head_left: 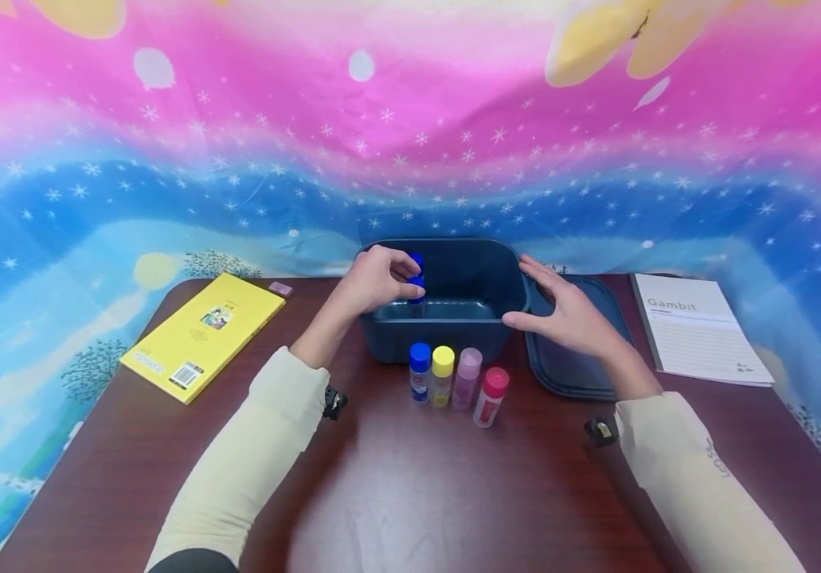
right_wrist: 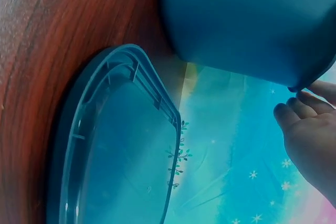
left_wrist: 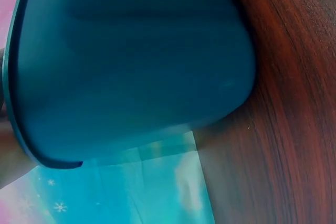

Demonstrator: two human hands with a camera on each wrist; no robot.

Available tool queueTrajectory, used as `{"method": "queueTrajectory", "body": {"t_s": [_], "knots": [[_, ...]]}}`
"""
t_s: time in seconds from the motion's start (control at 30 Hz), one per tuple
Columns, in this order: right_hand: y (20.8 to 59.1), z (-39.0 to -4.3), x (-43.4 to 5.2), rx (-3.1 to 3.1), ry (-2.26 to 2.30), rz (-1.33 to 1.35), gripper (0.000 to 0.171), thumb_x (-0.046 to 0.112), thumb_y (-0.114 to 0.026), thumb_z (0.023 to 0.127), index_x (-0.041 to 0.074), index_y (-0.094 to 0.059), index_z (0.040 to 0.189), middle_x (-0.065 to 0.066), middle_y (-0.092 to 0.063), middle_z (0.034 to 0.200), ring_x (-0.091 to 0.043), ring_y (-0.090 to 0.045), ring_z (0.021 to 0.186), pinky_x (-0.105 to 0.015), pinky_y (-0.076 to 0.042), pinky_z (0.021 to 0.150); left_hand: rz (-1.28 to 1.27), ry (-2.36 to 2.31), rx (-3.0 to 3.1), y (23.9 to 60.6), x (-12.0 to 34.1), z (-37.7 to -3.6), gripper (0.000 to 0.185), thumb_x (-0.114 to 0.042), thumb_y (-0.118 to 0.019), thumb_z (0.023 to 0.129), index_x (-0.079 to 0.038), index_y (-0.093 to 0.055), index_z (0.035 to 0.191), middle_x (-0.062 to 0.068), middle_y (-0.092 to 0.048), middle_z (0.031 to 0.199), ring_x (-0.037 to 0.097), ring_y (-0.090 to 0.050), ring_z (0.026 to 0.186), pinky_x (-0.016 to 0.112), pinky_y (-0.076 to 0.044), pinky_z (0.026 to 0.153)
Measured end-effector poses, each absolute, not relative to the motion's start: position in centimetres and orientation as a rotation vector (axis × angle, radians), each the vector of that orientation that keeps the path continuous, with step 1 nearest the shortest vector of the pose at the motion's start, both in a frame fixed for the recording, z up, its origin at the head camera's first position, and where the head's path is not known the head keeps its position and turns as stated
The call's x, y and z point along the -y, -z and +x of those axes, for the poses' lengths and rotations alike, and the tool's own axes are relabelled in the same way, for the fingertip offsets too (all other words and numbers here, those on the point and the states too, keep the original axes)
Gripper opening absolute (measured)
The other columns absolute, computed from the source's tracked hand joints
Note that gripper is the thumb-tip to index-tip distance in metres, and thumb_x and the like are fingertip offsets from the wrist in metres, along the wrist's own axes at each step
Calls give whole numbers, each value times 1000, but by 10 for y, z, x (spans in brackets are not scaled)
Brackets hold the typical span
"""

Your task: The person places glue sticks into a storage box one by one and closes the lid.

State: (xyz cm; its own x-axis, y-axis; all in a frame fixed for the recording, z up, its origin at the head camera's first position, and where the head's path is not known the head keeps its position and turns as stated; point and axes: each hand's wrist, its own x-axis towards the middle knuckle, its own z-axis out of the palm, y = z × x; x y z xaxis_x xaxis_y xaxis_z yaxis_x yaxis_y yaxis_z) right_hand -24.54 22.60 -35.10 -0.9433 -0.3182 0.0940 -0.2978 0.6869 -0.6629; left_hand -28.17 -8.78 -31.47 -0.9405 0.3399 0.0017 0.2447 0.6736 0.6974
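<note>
A dark blue storage bin stands at the back of the table, with its outer wall filling much of the left wrist view. Reaching over the left side of its rim, my left hand pinches a small blue-capped bottle inside it by the cap. Another blue cap shows just behind, partly covered by the fingers. My right hand rests on the bin's right rim, thumb at the front and fingers extended toward the back.
Small bottles with blue, yellow, pink and red caps stand before the bin. A dark lid lies right of it. A yellow book, small pink block and white notebook flank them.
</note>
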Motion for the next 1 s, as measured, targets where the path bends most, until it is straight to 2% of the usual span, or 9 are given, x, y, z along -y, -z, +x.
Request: {"method": "queueTrajectory", "body": {"t_s": [0.43,0.7,1.0], "knots": [[352,-245,-224,-2849,1153,-574,92,45,-75,91,12,-26,162,-2,-15,169,-36,-11,154,-73,-21,111,521,-1223,-2765,310,104,-267,29,-20,-78,92,-6,-72,116,5,-71,109,21,-67,103,37,-56,90],[351,-247,-222,-2843,1142,-521,94,47,-76,90,14,-25,162,2,-16,169,-36,-18,153,-69,-24,113,606,-1260,-2750,310,119,-249,28,-22,-78,92,-8,-73,116,3,-71,108,21,-63,104,37,-58,83],[348,-244,-221,-2832,1136,-518,95,47,-75,90,15,-23,163,-1,-16,169,-39,-19,152,-70,-26,112,670,-1238,-2775,309,132,-234,27,-21,-80,90,-9,-74,113,3,-72,104,20,-65,99,37,-57,85]]}}
